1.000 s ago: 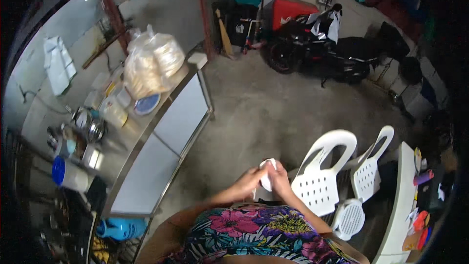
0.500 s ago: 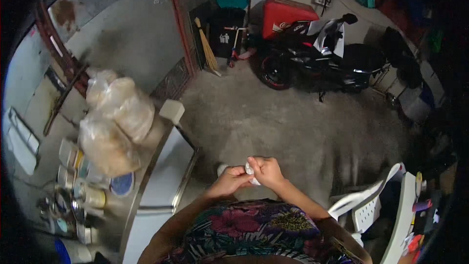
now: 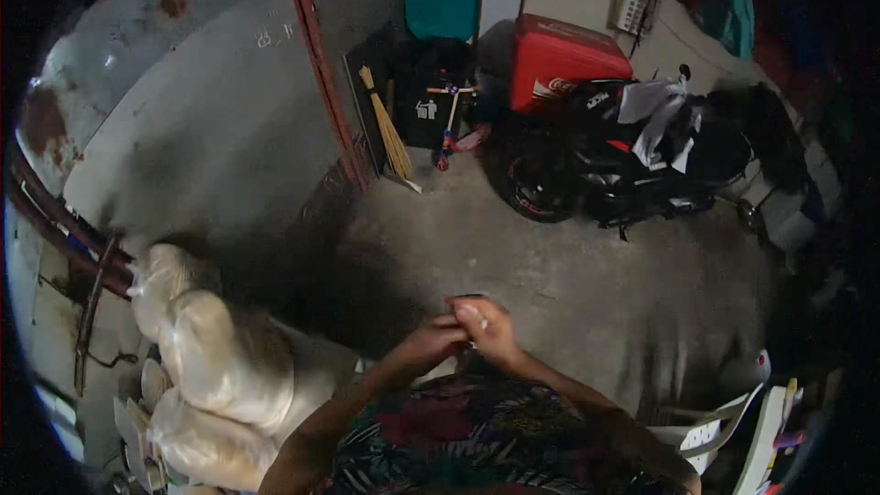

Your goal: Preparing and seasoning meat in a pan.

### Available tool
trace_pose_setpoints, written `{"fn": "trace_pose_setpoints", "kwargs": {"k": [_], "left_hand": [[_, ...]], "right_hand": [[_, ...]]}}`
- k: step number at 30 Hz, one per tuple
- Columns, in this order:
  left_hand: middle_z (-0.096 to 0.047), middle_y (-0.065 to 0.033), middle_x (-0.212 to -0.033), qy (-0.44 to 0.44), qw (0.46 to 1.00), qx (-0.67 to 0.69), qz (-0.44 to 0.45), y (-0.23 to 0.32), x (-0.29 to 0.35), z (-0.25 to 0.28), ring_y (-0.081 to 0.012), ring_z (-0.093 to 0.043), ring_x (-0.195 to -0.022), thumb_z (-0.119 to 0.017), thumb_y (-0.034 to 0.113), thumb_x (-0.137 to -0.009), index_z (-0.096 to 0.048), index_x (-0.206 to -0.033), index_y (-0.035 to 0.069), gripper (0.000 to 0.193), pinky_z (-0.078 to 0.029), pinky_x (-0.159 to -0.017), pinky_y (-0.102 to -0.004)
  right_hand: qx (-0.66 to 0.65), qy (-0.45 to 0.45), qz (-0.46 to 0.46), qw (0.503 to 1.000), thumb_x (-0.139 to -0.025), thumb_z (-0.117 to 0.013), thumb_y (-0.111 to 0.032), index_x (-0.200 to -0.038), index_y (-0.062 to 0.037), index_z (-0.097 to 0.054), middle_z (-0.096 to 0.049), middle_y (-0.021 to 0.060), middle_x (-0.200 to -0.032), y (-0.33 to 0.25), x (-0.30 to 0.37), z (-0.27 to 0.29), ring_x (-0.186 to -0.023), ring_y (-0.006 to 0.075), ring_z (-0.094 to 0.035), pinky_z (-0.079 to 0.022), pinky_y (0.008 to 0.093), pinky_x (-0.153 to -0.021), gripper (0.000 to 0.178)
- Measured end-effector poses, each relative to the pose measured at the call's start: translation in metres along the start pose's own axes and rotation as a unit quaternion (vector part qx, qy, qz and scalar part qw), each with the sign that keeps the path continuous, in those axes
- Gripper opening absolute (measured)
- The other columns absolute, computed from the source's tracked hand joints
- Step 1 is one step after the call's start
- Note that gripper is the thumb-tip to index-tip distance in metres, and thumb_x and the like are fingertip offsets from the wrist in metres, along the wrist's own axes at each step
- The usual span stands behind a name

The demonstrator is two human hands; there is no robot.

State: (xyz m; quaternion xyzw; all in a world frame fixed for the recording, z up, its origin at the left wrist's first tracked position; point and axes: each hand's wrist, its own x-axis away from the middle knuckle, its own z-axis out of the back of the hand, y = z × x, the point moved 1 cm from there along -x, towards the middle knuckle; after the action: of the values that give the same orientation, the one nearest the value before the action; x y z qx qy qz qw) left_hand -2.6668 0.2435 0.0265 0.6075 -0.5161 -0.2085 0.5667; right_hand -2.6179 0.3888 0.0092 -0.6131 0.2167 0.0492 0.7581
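My left hand (image 3: pixel 434 339) and my right hand (image 3: pixel 488 326) meet in front of my body, above the concrete floor. The fingers of both are closed together, with the right hand's fingers over the left's fingertips. A small white crumpled thing (image 3: pixel 472 346) shows only as a sliver between them. The hands mostly hide it, and it is too small and blurred to tell its kind.
Large clear bags (image 3: pixel 225 357) with pale contents stand at lower left. A black motorcycle (image 3: pixel 596 156) is parked ahead with a red crate (image 3: pixel 564 60) behind it. A broom (image 3: pixel 387 124), a kick scooter (image 3: pixel 447 128) and a white plastic chair (image 3: pixel 706 431) also stand around.
My view has tilted up and turned left, so the motorcycle and bags sit lower. My hands have drawn closer together, and the white thing shows less between them.
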Motion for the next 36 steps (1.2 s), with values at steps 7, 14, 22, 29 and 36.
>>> {"fn": "trace_pose_setpoints", "kwargs": {"k": [7, 14, 22, 29, 36], "left_hand": [[-0.052, -0.009, -0.127, 0.074, 0.98, 0.149, 0.105, 0.036, -0.106, 0.117, -0.0201, -0.054, -0.108, -0.054, 0.036, -0.093, -0.048, -0.128, 0.007, 0.047, -0.042, -0.097, -0.0357], [-0.052, -0.0105, -0.125, 0.265, 0.946, 0.176, -0.067, 0.113, -0.191, 0.225, -0.0247, -0.053, -0.111, -0.054, 0.04, -0.093, -0.046, -0.128, 0.002, 0.052, -0.041, -0.098, -0.0386], [-0.054, -0.0133, -0.122, 0.436, 0.862, 0.254, -0.035, 0.115, -0.209, 0.27, -0.0249, -0.056, -0.104, -0.051, 0.036, -0.095, -0.044, -0.129, -0.001, 0.051, -0.044, -0.093, -0.0378], [-0.058, -0.0134, -0.112, 0.581, 0.75, 0.315, 0.029, 0.102, -0.182, 0.254, -0.0223, -0.059, -0.096, -0.056, 0.029, -0.093, -0.052, -0.121, -0.001, 0.04, -0.048, -0.083, -0.0343], [-0.064, -0.0104, -0.092, 0.649, 0.706, 0.276, -0.06, 0.066, -0.134, 0.209, -0.0181, -0.061, -0.08, -0.068, 0.017, -0.084, -0.063, -0.099, -0.001, 0.024, -0.051, -0.072, -0.032]], "right_hand": [[-0.089, 0.143, -0.067, 0.983, -0.096, -0.051, -0.018, -0.082, -0.0066, -0.057, -0.047, -0.0038, -0.066, 0.11, -0.211, 0.059, -0.058, 0.0052, -0.042, -0.036, 0.0215, -0.052, 0.019], [-0.138, 0.211, 0.134, 0.958, -0.096, -0.045, -0.03, -0.068, -0.0072, -0.048, -0.045, -0.0014, -0.065, 0.121, -0.44, 0.143, -0.057, 0.0094, -0.039, -0.029, 0.0264, -0.051, 0.037], [0.276, 0.331, 0.362, 0.827, -0.09, -0.047, -0.022, -0.104, -0.0015, -0.06, -0.055, 0.0167, -0.113, 0.135, -0.772, 0.155, -0.1, 0.036, -0.052, -0.038, 0.0438, -0.09, 0.028], [0.187, 0.323, 0.306, 0.876, -0.093, -0.052, -0.027, -0.114, 0.002, -0.059, -0.058, 0.0214, -0.114, 0.188, -0.888, 0.126, -0.106, 0.0348, -0.054, -0.037, 0.0417, -0.096, 0.037], [-0.199, 0.155, 0.133, 0.958, -0.097, -0.047, -0.019, -0.106, 0.0018, -0.059, -0.059, 0.0136, -0.111, 0.199, -0.745, -0.001, -0.102, 0.0221, -0.055, -0.04, 0.0314, -0.093, 0.026]]}}
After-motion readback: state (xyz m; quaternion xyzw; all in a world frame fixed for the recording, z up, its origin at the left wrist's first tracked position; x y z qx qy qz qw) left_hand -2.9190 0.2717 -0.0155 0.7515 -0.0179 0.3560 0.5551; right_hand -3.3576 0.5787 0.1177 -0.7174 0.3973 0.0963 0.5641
